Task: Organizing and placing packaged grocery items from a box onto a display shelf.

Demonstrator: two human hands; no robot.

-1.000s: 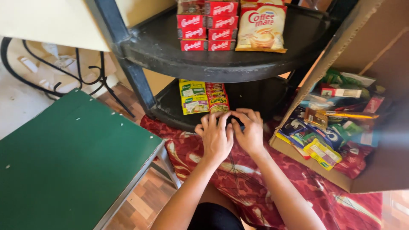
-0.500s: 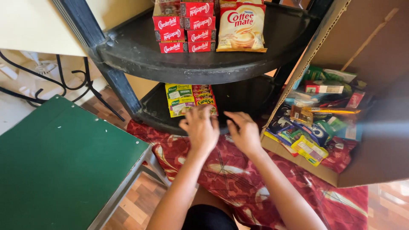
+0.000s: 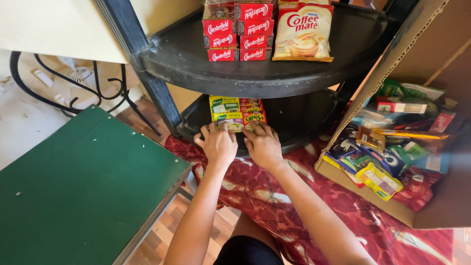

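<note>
Both hands lie open-fingered, gripping nothing: the left hand (image 3: pixel 216 143) on the yellow-green sachets (image 3: pixel 224 113), the right hand (image 3: pixel 264 145) on the red sachets (image 3: pixel 251 111); even pressure from both would keep the rows square on the lower shelf (image 3: pixel 304 118).

Glossy foil sachets (image 3: pixel 237 114); matt black plastic shelf (image 3: pixel 255 78); rough cardboard box (image 3: pixel 417 44).

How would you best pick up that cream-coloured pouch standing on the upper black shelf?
Probably by the side edges of the cream pouch, coming from the open front of the upper shelf. It stands upright facing forward, with red boxes close on one side.
</note>
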